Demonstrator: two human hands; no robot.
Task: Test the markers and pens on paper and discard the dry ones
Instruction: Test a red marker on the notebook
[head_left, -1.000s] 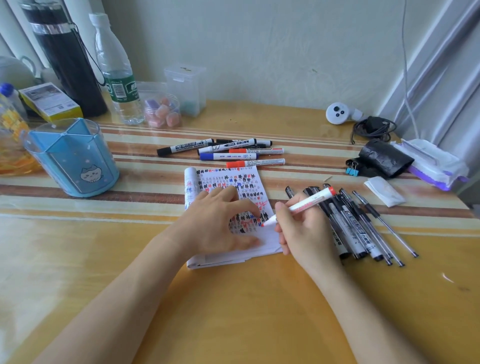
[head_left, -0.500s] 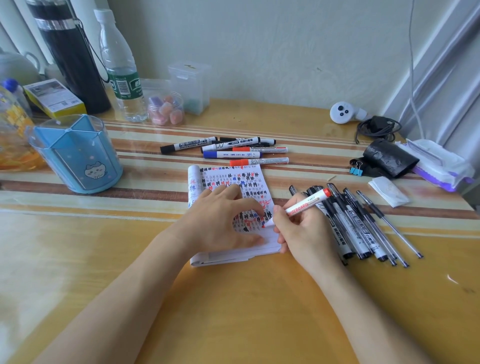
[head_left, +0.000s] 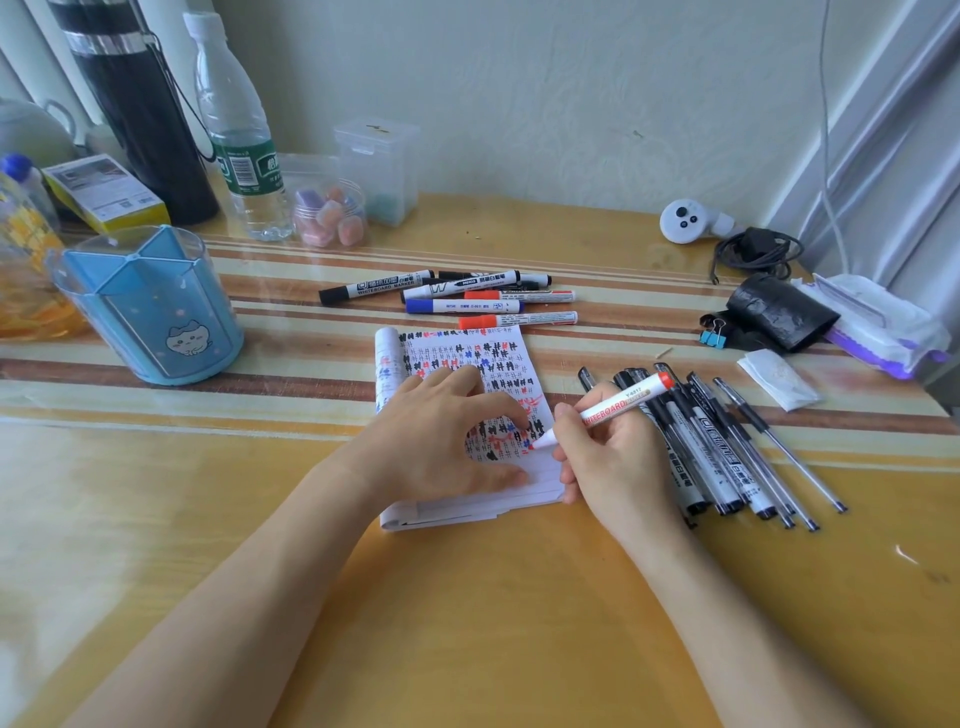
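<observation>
While the right hand (head_left: 618, 467) curls its fingers and thumb round a red whiteboard marker (head_left: 618, 402), its grip closed on the barrel close to the tip, the marker's red tip rests on the lower right part of a small notepad (head_left: 462, 358). The marker slants up and to the right, red end pointing away from the person. The left hand (head_left: 436, 441) lies on the notepad with its fingers spread and fairly straight, pressing the page flat; its grip holds nothing. Small hash marks in black, red and blue cover the page. The notepad lies in the middle of the surface (head_left: 467, 623), a glossy wooden top with brown and cream stripes across its far half.

Just right of the right hand, partly hidden by it, lies a heap of pens (head_left: 727, 447), black markers and slim black pens, roughly parallel. Just beyond the notepad's top edge, a row of markers (head_left: 467, 299) lies capped, in black, blue and red.

At the far left stands a blue pen holder (head_left: 150, 306) with a cartoon cat on it. Behind it are a yellow box (head_left: 104, 192), a black flask (head_left: 140, 104), a water bottle (head_left: 244, 140), a clear jar (head_left: 330, 218) of pastel blocks and a clear box (head_left: 379, 166). At the far right are a white controller (head_left: 680, 221), a coiled black cable (head_left: 753, 252), a black roll (head_left: 779, 312), blue binder clips (head_left: 711, 335), a pack of wipes (head_left: 878, 327) and a folded tissue (head_left: 779, 379).
</observation>
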